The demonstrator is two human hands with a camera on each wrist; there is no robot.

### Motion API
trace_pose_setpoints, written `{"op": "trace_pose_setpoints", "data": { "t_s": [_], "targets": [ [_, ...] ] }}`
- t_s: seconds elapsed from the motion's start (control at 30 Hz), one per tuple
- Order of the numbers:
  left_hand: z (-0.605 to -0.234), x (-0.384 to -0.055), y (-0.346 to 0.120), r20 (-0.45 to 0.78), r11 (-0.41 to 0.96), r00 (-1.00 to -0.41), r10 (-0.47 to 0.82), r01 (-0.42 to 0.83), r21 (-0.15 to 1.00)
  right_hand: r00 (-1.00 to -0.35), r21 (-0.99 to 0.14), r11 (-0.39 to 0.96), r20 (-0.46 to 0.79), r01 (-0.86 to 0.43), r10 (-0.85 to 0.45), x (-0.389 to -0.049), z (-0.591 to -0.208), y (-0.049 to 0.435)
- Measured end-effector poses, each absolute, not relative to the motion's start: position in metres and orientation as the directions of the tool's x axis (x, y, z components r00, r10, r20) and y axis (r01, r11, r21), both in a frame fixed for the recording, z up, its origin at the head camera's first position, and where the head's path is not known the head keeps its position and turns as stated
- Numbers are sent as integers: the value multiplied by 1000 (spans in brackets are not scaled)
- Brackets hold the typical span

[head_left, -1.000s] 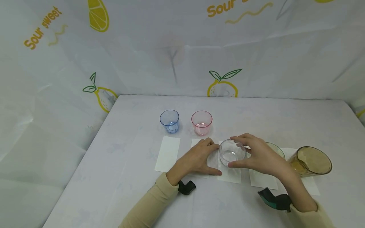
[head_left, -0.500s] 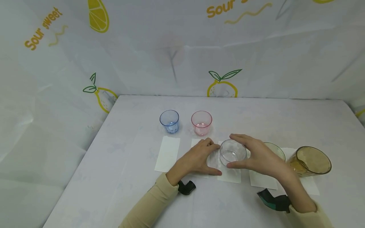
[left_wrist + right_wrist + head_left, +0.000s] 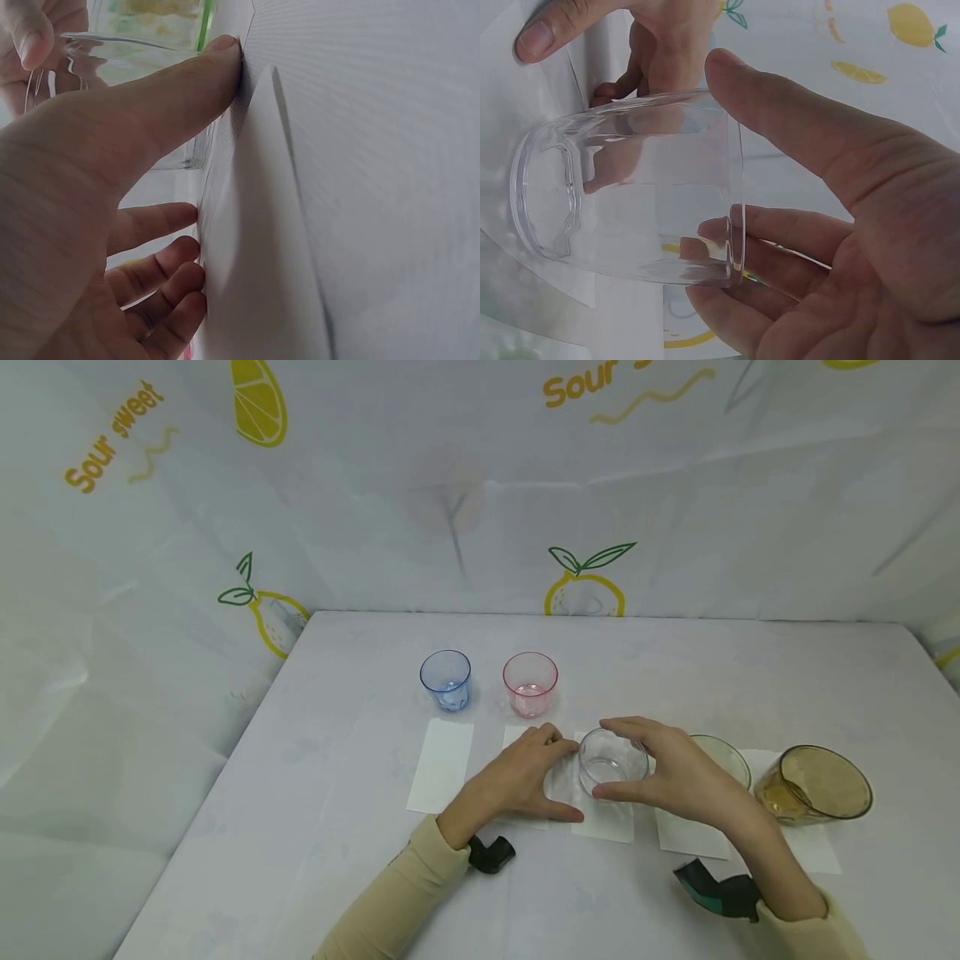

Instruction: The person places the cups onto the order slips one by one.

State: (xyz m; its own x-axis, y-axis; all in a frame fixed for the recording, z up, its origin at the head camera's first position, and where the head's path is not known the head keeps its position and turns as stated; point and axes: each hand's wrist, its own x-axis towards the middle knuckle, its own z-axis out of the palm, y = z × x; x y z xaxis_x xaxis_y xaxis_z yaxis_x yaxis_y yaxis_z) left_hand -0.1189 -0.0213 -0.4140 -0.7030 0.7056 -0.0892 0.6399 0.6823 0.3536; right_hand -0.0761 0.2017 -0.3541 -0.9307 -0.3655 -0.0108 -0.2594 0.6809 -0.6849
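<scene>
A clear drinking glass (image 3: 611, 760) stands upright on a white paper strip (image 3: 603, 822) in the head view. My right hand (image 3: 678, 772) holds it from the right near the rim. In the right wrist view the thumb (image 3: 780, 105) lies at one side of the rim and the fingers (image 3: 780, 240) curl round the other. To the glass's left, my left hand (image 3: 521, 772) rests on the table over another paper strip, thumb and fingers spread apart with nothing between them. Its thumb (image 3: 187, 94) lies straight along the tabletop in the left wrist view.
A blue glass (image 3: 447, 683) and a pink glass (image 3: 531, 687) stand farther back. Right of the clear glass are a pale green glass (image 3: 723, 756), partly behind my right hand, and a larger amber glass (image 3: 817, 785). A bare paper strip (image 3: 441, 764) lies at the left.
My right hand's fingertips have shifted slightly left round the clear glass, which has moved very slightly right. The left hand has stayed put.
</scene>
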Motion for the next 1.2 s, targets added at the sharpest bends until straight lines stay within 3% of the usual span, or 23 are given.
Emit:
{"op": "trace_pose_setpoints", "data": {
  "t_s": [0.47, 0.87, 1.03, 1.2],
  "targets": [
    [-413, -118, -22, -70, 674, -699, 712, 653, 345, -922, -716, 627, 61, -308, -383, -74, -356, 202],
    [-394, -124, -38, -102, 655, -693, 713, 608, 448, -915, -764, 512, 268, -393, -302, -78, -358, 201],
    [-381, -129, -50, -157, 652, -667, 728, 603, 459, -929, -799, 478, 272, -364, -252, -79, -357, 200],
    [-372, -132, -61, -163, 664, -693, 702, 554, 502, -940, -815, 472, 257, -336, -225, -79, -354, 200]
  ]
}}
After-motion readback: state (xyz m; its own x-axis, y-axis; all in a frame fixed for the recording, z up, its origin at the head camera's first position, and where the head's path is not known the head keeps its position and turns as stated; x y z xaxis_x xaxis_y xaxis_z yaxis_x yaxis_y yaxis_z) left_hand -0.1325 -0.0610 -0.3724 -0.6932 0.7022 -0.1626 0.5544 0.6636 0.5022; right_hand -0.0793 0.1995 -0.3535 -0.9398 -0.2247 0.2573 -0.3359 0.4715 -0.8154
